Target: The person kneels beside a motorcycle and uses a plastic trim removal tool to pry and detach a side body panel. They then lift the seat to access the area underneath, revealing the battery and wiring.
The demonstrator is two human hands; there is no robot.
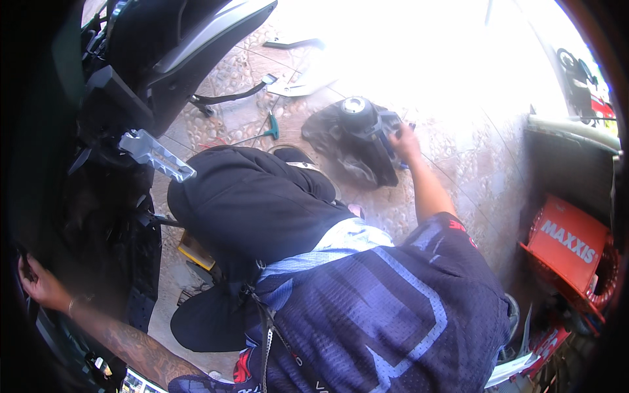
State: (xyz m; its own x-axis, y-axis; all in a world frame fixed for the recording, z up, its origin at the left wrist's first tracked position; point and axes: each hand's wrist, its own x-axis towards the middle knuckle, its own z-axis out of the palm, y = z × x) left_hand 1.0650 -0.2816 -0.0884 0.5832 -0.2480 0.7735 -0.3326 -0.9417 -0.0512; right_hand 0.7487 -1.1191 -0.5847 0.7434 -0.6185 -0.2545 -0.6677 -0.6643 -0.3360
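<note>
My right hand (404, 143) is closed at the side of a dark round part with a silver ring (354, 111), on a crumpled dark cloth (327, 147); something blue shows beside my fingers, but what I grip is unclear. My left hand (39, 281) is at the far left with fingers curled against the dark motorbike (128, 262); what they hold, if anything, is hidden. A silver footrest-like bracket (157, 157) sticks out from the bike above my bent knee. A green-handled tool (272, 128) lies on the pebble-patterned tiles beyond my legs.
Detached strip-like parts (295, 88) and a black bent piece (229, 98) lie toward the back. A yellow object (193, 252) is under my knee. At the right stand a low grey wall (567, 167) and a red stand (565, 242); another motorbike (590, 98) is beyond the wall.
</note>
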